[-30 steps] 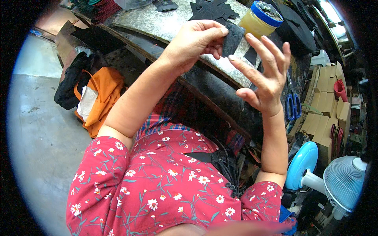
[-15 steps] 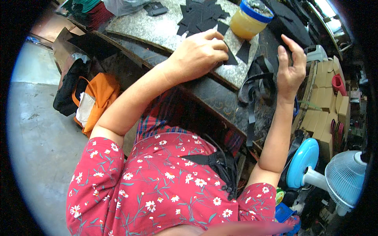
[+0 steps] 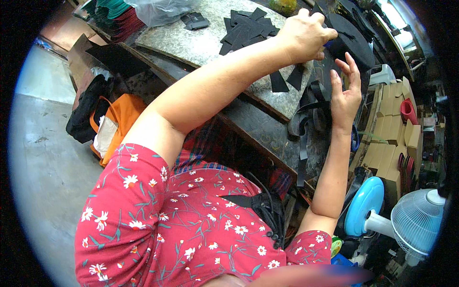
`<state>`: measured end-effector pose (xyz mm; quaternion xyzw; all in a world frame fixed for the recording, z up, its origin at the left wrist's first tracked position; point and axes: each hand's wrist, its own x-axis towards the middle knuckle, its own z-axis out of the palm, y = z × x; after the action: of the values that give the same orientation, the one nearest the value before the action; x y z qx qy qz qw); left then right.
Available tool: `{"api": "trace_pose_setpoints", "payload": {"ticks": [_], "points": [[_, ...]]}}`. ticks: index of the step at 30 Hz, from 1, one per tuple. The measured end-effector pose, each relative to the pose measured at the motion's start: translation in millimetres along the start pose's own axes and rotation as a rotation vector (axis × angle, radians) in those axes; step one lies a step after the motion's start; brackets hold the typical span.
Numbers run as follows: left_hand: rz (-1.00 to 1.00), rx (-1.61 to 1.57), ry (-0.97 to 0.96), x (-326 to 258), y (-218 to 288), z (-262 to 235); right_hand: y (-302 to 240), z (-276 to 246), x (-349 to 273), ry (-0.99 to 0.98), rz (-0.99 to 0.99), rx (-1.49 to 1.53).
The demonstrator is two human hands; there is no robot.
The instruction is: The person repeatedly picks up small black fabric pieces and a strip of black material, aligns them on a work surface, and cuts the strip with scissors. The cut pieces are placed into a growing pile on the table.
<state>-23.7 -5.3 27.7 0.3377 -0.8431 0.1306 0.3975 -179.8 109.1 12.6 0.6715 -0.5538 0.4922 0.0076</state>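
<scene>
My left hand (image 3: 308, 36) reaches over the far right of a speckled grey board (image 3: 210, 48), fingers curled together; what they hold, if anything, is hidden. A jar with a blue rim (image 3: 328, 43) lies mostly behind this hand, with only a sliver of blue showing. My right hand (image 3: 345, 98) is raised to the right of the board, thumb and fingers apart, with nothing visible in it. Two flat black pieces, one (image 3: 278, 82) left of the other (image 3: 295, 77), lie near the board's right corner. A pile of black pieces (image 3: 246, 29) is farther back.
Black straps (image 3: 302, 119) hang over the dark table (image 3: 267, 122). A clear plastic bag (image 3: 160, 10) sits at the back left, an orange bag (image 3: 125, 117) below it. Cardboard boxes (image 3: 389, 119) and a blue and white fan (image 3: 416, 217) stand at the right.
My left hand has moved right and away from me, from the black pieces to over the jar, now mostly hidden. A black piece by that hand now lies uncovered. My right hand has shifted slightly.
</scene>
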Motion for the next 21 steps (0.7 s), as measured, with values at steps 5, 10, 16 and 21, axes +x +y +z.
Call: {"api": "trace_pose_setpoints", "payload": {"ticks": [5,10,16,21], "points": [[0.064,0.001,0.053,-9,-6,9,-1,-1,-1,-0.011,0.042,0.099],[-0.061,-0.378,0.179,-10,-18,-13,-6,2,1,-0.022,-0.013,0.029],[-0.502,-1.17,0.026,-4,16,-52,-33,11,-7,-0.001,0.069,0.383],[-0.459,-1.557,0.007,6,34,-61,-42,3,-10,0.091,0.168,0.515]]}}
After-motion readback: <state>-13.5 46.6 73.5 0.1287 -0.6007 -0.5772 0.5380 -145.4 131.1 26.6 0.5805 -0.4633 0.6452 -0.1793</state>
